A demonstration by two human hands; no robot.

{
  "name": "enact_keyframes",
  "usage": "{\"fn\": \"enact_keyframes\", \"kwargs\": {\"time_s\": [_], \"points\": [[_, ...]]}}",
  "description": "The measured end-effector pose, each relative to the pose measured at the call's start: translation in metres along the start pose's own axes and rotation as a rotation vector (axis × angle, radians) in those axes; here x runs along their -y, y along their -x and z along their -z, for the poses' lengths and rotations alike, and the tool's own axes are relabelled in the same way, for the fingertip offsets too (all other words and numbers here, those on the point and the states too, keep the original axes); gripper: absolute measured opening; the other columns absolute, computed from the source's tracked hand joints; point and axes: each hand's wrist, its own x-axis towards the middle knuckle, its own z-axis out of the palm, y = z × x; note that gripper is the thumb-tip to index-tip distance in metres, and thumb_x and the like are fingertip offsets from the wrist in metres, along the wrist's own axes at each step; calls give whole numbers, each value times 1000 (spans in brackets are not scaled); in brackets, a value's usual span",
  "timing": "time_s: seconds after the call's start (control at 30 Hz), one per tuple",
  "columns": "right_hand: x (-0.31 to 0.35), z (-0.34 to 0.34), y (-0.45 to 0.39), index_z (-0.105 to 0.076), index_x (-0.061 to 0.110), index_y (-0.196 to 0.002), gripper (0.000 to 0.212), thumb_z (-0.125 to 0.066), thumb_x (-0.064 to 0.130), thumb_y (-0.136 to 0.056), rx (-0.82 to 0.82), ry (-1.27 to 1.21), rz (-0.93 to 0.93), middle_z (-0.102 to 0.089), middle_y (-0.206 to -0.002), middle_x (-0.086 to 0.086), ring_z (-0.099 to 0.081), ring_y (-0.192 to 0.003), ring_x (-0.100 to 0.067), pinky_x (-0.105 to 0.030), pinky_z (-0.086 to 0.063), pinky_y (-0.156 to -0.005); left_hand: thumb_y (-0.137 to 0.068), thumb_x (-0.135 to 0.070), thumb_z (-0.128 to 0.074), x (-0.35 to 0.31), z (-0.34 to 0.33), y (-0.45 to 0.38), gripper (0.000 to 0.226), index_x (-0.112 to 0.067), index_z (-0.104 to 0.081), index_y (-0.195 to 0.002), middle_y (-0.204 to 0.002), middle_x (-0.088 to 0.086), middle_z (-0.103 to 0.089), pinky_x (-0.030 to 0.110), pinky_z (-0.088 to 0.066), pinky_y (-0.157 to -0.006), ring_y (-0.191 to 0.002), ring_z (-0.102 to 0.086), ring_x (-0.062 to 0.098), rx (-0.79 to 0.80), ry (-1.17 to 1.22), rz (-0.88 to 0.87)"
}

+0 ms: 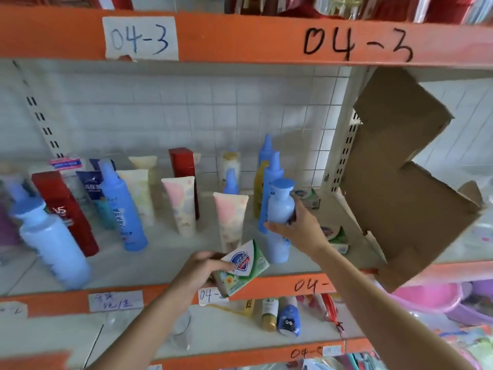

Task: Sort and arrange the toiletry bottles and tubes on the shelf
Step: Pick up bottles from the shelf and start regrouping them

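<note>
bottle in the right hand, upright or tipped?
Upright. The pale blue bottle has its cap on top, in the right hand, held above the shelf.

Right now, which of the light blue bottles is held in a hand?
The light blue bottle at the right end of the shelf, gripped by the right hand. The other blue bottles stand or lean on the shelf, untouched.

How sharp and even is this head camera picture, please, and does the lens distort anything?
Head view: soft throughout, the pale blue bottle at far left smeared; wide-angle bending bows the orange shelf beam; lighting flat, no harsh glare; the soap box in the left hand reads clearest.
</note>
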Motion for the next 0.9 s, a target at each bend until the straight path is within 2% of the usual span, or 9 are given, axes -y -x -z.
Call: {"fn": "enact_keyframes", "kwargs": {"time_s": [0.1, 0.23, 0.33, 0.43, 0.53, 0.63, 0.7, 0.77, 0.9], "points": [[-4, 2, -4, -45, 12, -115, 60, -78, 32, -70, 31, 3, 24, -62, -102, -14, -60, -92, -30, -47, -50, -81, -50, -17, -71, -1, -1, 7, 41, -8, -71, -90, -84, 11, -75, 23, -52, -62, -71, -69, 19, -19, -11, -16], [-7, 9, -2, -42, 12, -117, 62, -76, 36, -72, 93, 35, 39, -61, -102, -15, -59, -92, -31, -34, -46, -69, -56, -18, -73, 0, -6, 12, 37, -8, -71, -92, -87, 11, -74, 22, -50, -60, -71, -69, 17, -24, -12, -40], [-10, 17, 1, -42, 15, -118, 60, -73, 41, -74, 156, 86, 49, -58, -97, -3, -55, -85, -19, -27, -42, -65, -54, -21, -69, -3, -13, 14, 41, -8, -71, -94, -91, 11, -74, 24, -52, -65, -78, -70, 20, 21, -42, -69], [-19, 30, 6, -47, 14, -116, 54, -70, 42, -77, 184, 111, 39, -59, -106, 1, -57, -98, -18, -31, -45, -78, -56, -19, -69, -6, -22, 15, 38, -8, -72, -92, -92, 14, -74, 33, -52, -78, -86, -70, 25, 89, -54, -100], [-34, 44, 13, -55, 4, -113, 60, -69, 49, -75, 218, 123, -12, -63, -106, -11, -61, -98, -24, -40, -50, -89, -58, -16, -70, -10, -38, 12, 27, -12, -75, -84, -91, 14, -74, 31, -55, -76, -84, -70, 26, 169, -41, -136], [-47, 58, 28, -54, 21, -100, 33, -69, 40, -78, 416, -66, -90, -64, -104, -7, -65, -91, -18, -37, -58, -78, -60, -15, -71, -12, -60, 6, 28, -12, -75, -87, -94, 15, -73, 34, -55, -83, -88, -70, 27, 199, -11, -165], [-54, 66, 37, -51, 22, -105, 31, -69, 30, -81, 510, -148, -115, -68, -104, -5, -69, -91, -19, -36, -59, -73, -64, -13, -74, -12, -75, -1, 30, -10, -72, -93, -95, 14, -73, 35, -54, -85, -90, -69, 28, 206, 2, -175], [-59, 72, 42, -48, 19, -108, 33, -69, 25, -82, 468, -154, -105, -71, -100, -6, -71, -87, -21, -36, -60, -68, -72, -10, -75, -12, -89, -8, 22, -11, -69, -93, -90, 9, -74, 30, -56, -76, -84, -70, 22, 157, 39, -195], [-59, 86, 39, -46, 14, -113, 40, -69, 24, -81, 236, -69, -91, -66, -98, -12, -69, -74, -28, -38, -59, -63, -77, -19, -73, -6, -100, -28, 21, -15, -56, -89, -90, 2, -63, 27, -48, -78, -85, -59, 16, -243, -184, -385]]}}
